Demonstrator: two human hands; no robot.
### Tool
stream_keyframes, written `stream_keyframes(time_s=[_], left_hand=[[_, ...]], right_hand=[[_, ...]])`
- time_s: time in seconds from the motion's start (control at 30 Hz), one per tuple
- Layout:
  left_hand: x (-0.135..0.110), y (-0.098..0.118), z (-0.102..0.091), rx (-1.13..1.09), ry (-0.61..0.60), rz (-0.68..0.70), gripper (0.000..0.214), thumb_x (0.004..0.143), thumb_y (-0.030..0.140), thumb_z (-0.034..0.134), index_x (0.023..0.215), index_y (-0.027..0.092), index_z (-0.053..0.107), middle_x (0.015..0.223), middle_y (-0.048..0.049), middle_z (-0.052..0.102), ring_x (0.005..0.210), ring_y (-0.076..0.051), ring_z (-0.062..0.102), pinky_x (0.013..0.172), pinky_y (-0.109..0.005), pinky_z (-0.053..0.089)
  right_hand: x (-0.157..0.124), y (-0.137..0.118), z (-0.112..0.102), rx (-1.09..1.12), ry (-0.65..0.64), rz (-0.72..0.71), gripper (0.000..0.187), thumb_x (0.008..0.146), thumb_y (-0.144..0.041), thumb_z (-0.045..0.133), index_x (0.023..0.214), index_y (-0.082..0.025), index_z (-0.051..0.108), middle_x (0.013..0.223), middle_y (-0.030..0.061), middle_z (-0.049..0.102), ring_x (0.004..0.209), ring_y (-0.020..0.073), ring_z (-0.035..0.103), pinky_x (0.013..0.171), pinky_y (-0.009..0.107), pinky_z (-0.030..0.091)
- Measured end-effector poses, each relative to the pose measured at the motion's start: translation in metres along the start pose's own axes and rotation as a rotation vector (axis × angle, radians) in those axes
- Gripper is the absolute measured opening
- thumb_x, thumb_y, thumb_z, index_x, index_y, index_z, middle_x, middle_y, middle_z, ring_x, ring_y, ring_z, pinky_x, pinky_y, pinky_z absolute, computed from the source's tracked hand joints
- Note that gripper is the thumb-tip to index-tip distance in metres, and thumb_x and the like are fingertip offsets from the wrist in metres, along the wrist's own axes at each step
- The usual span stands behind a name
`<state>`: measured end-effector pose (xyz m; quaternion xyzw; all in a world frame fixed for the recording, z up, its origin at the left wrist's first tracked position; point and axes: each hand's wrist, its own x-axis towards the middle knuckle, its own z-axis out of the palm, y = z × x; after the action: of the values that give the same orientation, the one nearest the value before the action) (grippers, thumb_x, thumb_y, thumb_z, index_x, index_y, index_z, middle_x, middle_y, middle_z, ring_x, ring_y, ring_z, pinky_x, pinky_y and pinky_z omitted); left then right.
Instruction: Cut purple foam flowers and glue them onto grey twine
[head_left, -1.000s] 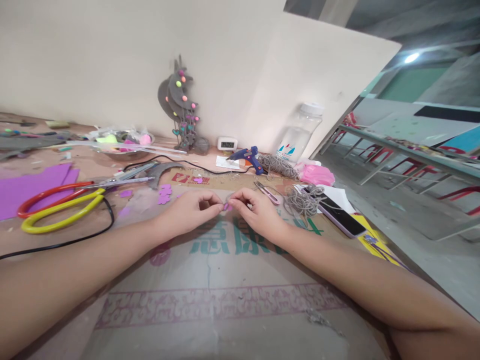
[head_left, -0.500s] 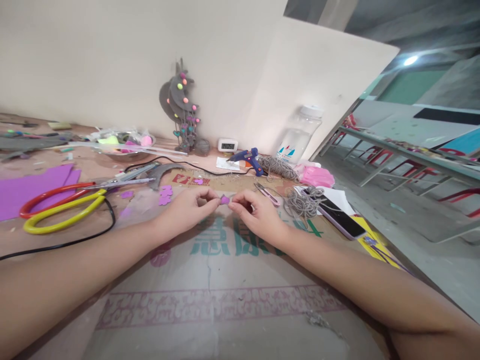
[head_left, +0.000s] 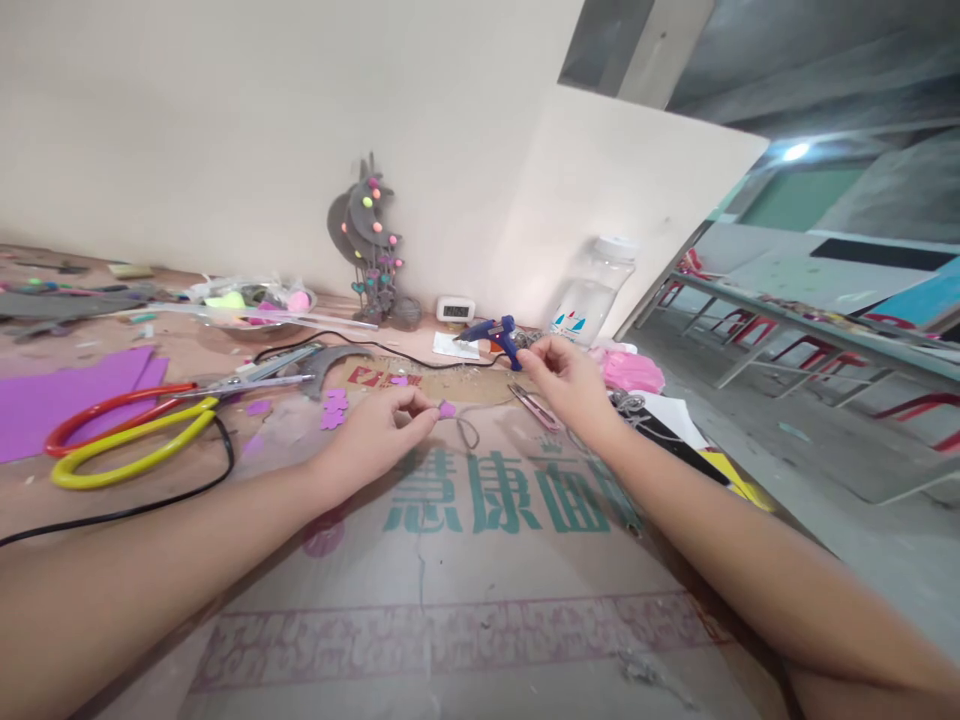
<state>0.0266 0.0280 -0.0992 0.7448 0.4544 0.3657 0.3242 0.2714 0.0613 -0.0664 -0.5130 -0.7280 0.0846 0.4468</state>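
Observation:
Between the thumb and forefinger of my left hand [head_left: 386, 430] is a small purple foam piece [head_left: 447, 409]. A thin grey cord [head_left: 469, 432] loops beside that piece, just above the cardboard. My right hand [head_left: 562, 385] is at the handle of the blue glue gun [head_left: 489, 332], its curled fingertips and thumb closed at the handle's lower end. The glue gun rests at the back of the table, its nozzle pointing left over a white paper. Below my right hand lies a pink craft knife [head_left: 534, 408].
Red-and-yellow-handled scissors [head_left: 135, 440], purple sheets [head_left: 67, 400] and purple cutouts [head_left: 334, 410] lie left. A decorated moon ornament [head_left: 367, 240], a small clock [head_left: 455, 309] and a water bottle [head_left: 592, 290] stand behind. A phone [head_left: 682, 445] lies right, partly hidden by my forearm.
My right hand has left the purple piece and moved right and up to the glue gun. The left hand keeps hold of the piece. A loop of grey cord now shows. The view has tilted slightly.

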Motion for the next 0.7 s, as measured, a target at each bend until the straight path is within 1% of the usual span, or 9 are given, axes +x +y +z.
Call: stream_keyframes(time_s=[0.03, 0.13, 0.23, 0.3, 0.4, 0.5, 0.6, 0.63, 0.7], left_hand=[[0.0, 0.0, 0.0, -0.005, -0.006, -0.003, 0.018, 0.082, 0.032, 0.05, 0.075, 0.018, 0.059, 0.075, -0.0001, 0.065, 0.071, -0.016, 0.06, 0.066, -0.025, 0.044], [-0.001, 0.0, 0.0, -0.016, -0.021, -0.016, 0.018, 0.082, 0.033, 0.05, 0.075, 0.018, 0.057, 0.074, -0.0001, 0.065, 0.068, -0.015, 0.06, 0.065, -0.025, 0.045], [-0.001, -0.001, 0.0, -0.013, -0.021, -0.013, 0.018, 0.081, 0.033, 0.05, 0.075, 0.018, 0.058, 0.075, -0.0005, 0.065, 0.069, -0.016, 0.06, 0.065, -0.026, 0.044], [0.0, -0.003, 0.001, -0.013, -0.017, -0.005, 0.019, 0.081, 0.033, 0.05, 0.075, 0.018, 0.058, 0.076, -0.0008, 0.065, 0.071, -0.017, 0.06, 0.065, -0.026, 0.044], [0.001, -0.007, 0.002, -0.04, -0.025, -0.001, 0.019, 0.082, 0.034, 0.049, 0.075, 0.019, 0.059, 0.075, -0.0004, 0.065, 0.069, -0.016, 0.06, 0.063, -0.026, 0.045], [0.002, -0.01, 0.004, -0.059, -0.034, 0.003, 0.019, 0.082, 0.034, 0.049, 0.075, 0.019, 0.058, 0.075, 0.0002, 0.065, 0.067, -0.016, 0.059, 0.063, -0.026, 0.045], [0.002, -0.011, 0.004, -0.068, -0.036, -0.001, 0.019, 0.082, 0.035, 0.049, 0.076, 0.018, 0.058, 0.075, 0.0, 0.064, 0.068, -0.015, 0.059, 0.064, -0.026, 0.044], [0.002, -0.011, 0.004, -0.07, -0.039, -0.003, 0.019, 0.082, 0.035, 0.049, 0.077, 0.018, 0.058, 0.075, -0.0001, 0.064, 0.069, -0.015, 0.059, 0.064, -0.025, 0.044], [0.002, -0.01, 0.004, -0.068, -0.043, -0.007, 0.019, 0.083, 0.035, 0.049, 0.078, 0.018, 0.059, 0.075, 0.0, 0.064, 0.069, -0.015, 0.059, 0.064, -0.025, 0.044]], right_hand=[[0.006, 0.007, -0.004, -0.004, 0.004, 0.033, 0.021, 0.084, -0.034, 0.055, 0.069, -0.019, 0.051, 0.059, -0.0026, 0.049, 0.055, 0.0124, 0.045, 0.054, 0.025, 0.034], [0.016, 0.025, -0.014, -0.013, -0.036, 0.132, 0.021, 0.082, -0.03, 0.055, 0.065, -0.019, 0.051, 0.057, -0.0007, 0.055, 0.054, 0.0138, 0.049, 0.058, 0.027, 0.039], [0.018, 0.035, -0.015, -0.016, -0.061, 0.194, 0.016, 0.081, -0.027, 0.053, 0.067, -0.019, 0.052, 0.061, 0.0011, 0.061, 0.058, 0.0149, 0.055, 0.063, 0.029, 0.045], [0.017, 0.04, -0.012, -0.032, -0.081, 0.199, 0.013, 0.08, -0.026, 0.054, 0.07, -0.019, 0.053, 0.064, 0.0018, 0.064, 0.06, 0.0152, 0.058, 0.065, 0.029, 0.047], [0.019, 0.05, -0.005, -0.072, -0.097, 0.191, 0.012, 0.079, -0.028, 0.056, 0.071, -0.019, 0.052, 0.065, 0.0017, 0.065, 0.061, 0.0153, 0.06, 0.063, 0.028, 0.047], [0.028, 0.061, 0.001, -0.151, -0.102, 0.184, 0.02, 0.078, -0.034, 0.059, 0.068, -0.019, 0.053, 0.063, 0.0011, 0.064, 0.059, 0.016, 0.058, 0.06, 0.028, 0.044], [0.043, 0.069, 0.007, -0.235, -0.109, 0.184, 0.026, 0.08, -0.038, 0.058, 0.064, -0.017, 0.057, 0.06, 0.002, 0.062, 0.06, 0.0177, 0.057, 0.062, 0.029, 0.043], [0.049, 0.071, 0.009, -0.255, -0.101, 0.189, 0.024, 0.081, -0.035, 0.057, 0.067, -0.016, 0.06, 0.063, 0.0031, 0.064, 0.063, 0.0182, 0.058, 0.064, 0.029, 0.043], [0.059, 0.074, 0.016, -0.28, -0.07, 0.21, 0.018, 0.083, -0.028, 0.054, 0.086, -0.014, 0.064, 0.08, 0.0066, 0.068, 0.073, 0.0188, 0.061, 0.068, 0.029, 0.044]])
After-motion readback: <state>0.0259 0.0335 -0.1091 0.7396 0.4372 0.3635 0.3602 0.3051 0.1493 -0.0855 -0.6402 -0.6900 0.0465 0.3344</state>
